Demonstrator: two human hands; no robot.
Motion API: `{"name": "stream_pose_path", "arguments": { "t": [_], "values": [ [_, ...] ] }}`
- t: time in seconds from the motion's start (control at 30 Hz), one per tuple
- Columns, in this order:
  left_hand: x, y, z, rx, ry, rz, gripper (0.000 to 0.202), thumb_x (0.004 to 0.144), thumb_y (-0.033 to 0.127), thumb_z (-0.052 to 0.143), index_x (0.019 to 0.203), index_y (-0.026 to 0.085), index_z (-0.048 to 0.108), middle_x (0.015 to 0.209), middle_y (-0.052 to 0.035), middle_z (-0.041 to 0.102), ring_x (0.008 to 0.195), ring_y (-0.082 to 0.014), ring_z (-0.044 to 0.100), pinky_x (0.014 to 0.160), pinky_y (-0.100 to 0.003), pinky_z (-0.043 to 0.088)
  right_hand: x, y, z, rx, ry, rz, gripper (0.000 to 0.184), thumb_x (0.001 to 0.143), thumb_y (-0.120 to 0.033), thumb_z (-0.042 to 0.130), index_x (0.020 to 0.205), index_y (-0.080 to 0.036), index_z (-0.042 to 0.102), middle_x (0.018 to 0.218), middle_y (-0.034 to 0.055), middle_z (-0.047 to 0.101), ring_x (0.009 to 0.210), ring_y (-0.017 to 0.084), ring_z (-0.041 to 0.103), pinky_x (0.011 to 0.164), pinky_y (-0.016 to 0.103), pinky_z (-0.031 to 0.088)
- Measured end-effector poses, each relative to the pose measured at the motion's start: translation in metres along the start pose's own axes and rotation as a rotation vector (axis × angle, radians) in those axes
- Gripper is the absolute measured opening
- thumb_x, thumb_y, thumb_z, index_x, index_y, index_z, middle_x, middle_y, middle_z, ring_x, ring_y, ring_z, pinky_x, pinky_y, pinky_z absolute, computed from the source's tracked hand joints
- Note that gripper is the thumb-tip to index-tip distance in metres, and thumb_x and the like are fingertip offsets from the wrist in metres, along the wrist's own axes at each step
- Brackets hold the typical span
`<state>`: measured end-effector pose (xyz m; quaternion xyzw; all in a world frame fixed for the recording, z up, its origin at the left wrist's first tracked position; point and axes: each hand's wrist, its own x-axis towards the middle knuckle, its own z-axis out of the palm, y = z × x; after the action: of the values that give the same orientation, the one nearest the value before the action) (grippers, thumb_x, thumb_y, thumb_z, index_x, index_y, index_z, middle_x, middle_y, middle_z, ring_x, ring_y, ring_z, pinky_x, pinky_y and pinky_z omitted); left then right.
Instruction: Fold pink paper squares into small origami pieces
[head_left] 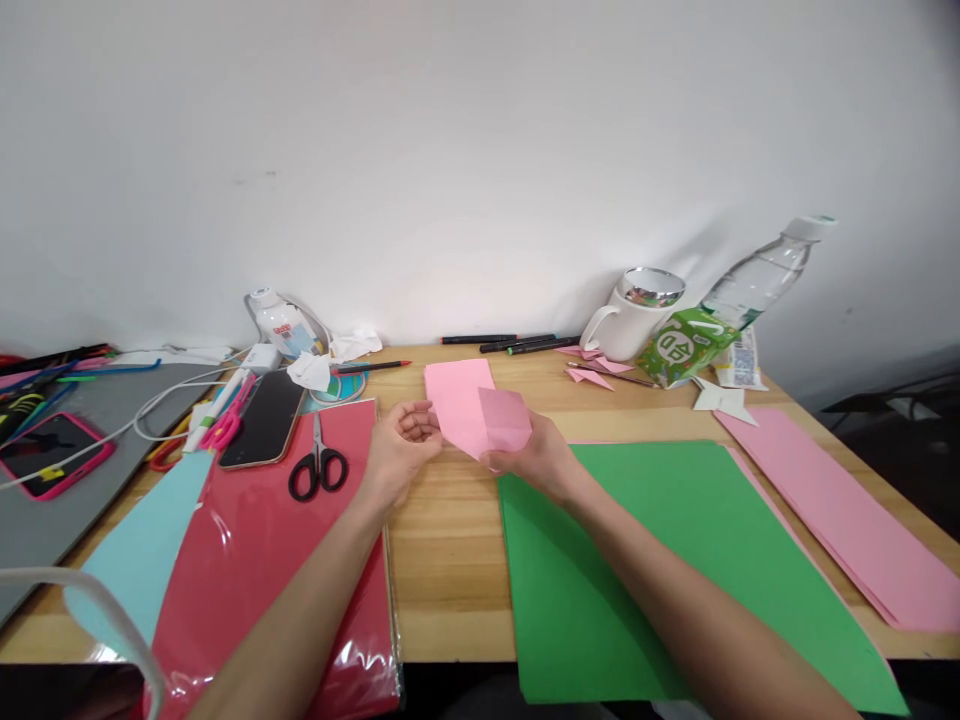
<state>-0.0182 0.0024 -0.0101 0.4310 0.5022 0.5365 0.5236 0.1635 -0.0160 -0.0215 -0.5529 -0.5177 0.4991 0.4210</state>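
A piece of pink paper [459,415] with a folded-over flap on its right side is held up above the table. My right hand [538,455] is closed on its lower right edge, thumb in front. At the paper's left edge is my left hand [405,450], its fingers curled in and the tips meeting the thumb by the edge. Just behind, a pink paper stack [457,369] lies on the wooden table [450,560], partly covered by the held piece.
Black-handled scissors [318,465] and a phone [262,418] lie on red sheets [300,550] at left. Green paper [637,580] and pink strips [840,510] are at right. A white mug [626,320], green carton [686,345] and bottle [765,275] stand back right; pens [517,342] line the wall.
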Motion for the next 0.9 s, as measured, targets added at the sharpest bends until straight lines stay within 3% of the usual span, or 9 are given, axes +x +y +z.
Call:
{"name": "stream_pose_path", "arguments": {
  "t": [0.1,0.13,0.23,0.3,0.37,0.47,0.6,0.77,0.9],
  "values": [
    [0.005,0.000,-0.003,-0.089,0.141,0.061,0.039,0.049,0.016,0.077,0.084,0.014,0.060,0.076,-0.0016,0.067,0.071,-0.0126,0.062,0.072,-0.025,0.048,0.001,-0.002,-0.001,0.062,0.020,0.040,0.045,0.050,-0.020,0.072,0.093,-0.012,0.062,0.078,0.0043,0.066,0.066,0.019,0.060,0.054,0.029,0.051],
    [0.005,0.000,-0.002,-0.107,0.136,0.053,0.039,0.051,0.019,0.077,0.086,0.014,0.061,0.078,-0.0020,0.067,0.072,-0.0124,0.062,0.070,-0.025,0.047,0.002,-0.002,0.000,0.085,0.032,0.051,0.045,0.049,-0.021,0.072,0.092,-0.012,0.062,0.077,0.0045,0.066,0.066,0.018,0.060,0.054,0.029,0.051],
    [-0.002,-0.004,0.004,-0.088,-0.085,-0.023,0.035,0.063,0.035,0.074,0.089,0.013,0.065,0.081,-0.0053,0.069,0.068,-0.0127,0.060,0.060,-0.023,0.044,0.002,-0.002,0.004,0.126,0.066,0.070,0.044,0.048,-0.023,0.075,0.090,-0.012,0.062,0.076,0.0049,0.067,0.063,0.018,0.059,0.052,0.028,0.050],
    [-0.010,-0.008,0.010,-0.010,-0.247,-0.036,0.032,0.065,0.041,0.073,0.080,0.013,0.068,0.076,-0.0058,0.069,0.066,-0.0141,0.060,0.059,-0.024,0.044,0.001,0.000,0.008,0.157,0.051,0.057,0.043,0.049,-0.025,0.076,0.088,-0.012,0.063,0.074,0.0049,0.067,0.062,0.017,0.059,0.052,0.027,0.049],
    [-0.015,-0.013,0.014,0.052,-0.278,-0.060,0.030,0.061,0.041,0.077,0.070,0.014,0.069,0.072,-0.0053,0.070,0.067,-0.0166,0.062,0.064,-0.026,0.046,-0.001,0.000,0.011,0.186,0.007,0.039,0.042,0.050,-0.025,0.076,0.088,-0.013,0.063,0.073,0.0043,0.067,0.062,0.017,0.059,0.052,0.027,0.049],
    [-0.017,-0.019,0.016,0.092,-0.203,-0.075,0.027,0.058,0.039,0.078,0.064,0.014,0.070,0.071,-0.0054,0.072,0.066,-0.0184,0.063,0.063,-0.027,0.047,-0.003,-0.001,0.012,0.192,-0.065,0.017,0.041,0.052,-0.022,0.075,0.090,-0.013,0.062,0.077,0.0041,0.069,0.066,0.018,0.061,0.058,0.028,0.050],
    [-0.011,-0.019,0.011,0.081,-0.100,-0.053,0.023,0.063,0.036,0.074,0.070,0.015,0.069,0.069,-0.0032,0.071,0.063,-0.0159,0.064,0.060,-0.025,0.048,-0.003,-0.004,0.007,0.273,-0.143,0.026,0.046,0.056,-0.022,0.075,0.098,-0.016,0.058,0.082,0.0038,0.070,0.072,0.019,0.064,0.069,0.032,0.051],
    [-0.005,-0.015,0.006,0.088,-0.021,-0.039,0.023,0.065,0.034,0.071,0.068,0.014,0.061,0.054,0.0013,0.061,0.038,-0.0112,0.053,0.038,-0.022,0.040,-0.001,-0.004,0.004,0.367,-0.077,0.050,0.049,0.057,-0.023,0.077,0.098,-0.020,0.050,0.070,-0.0022,0.065,0.064,0.014,0.062,0.062,0.027,0.049],
    [-0.006,-0.013,0.007,0.069,-0.033,-0.030,0.024,0.065,0.035,0.070,0.071,0.014,0.059,0.053,0.0034,0.057,0.037,-0.0105,0.050,0.034,-0.022,0.040,-0.002,0.002,0.011,0.354,-0.072,0.018,0.048,0.054,-0.020,0.078,0.087,-0.022,0.043,0.064,-0.0061,0.062,0.056,0.011,0.059,0.056,0.024,0.046]
  ]
}}
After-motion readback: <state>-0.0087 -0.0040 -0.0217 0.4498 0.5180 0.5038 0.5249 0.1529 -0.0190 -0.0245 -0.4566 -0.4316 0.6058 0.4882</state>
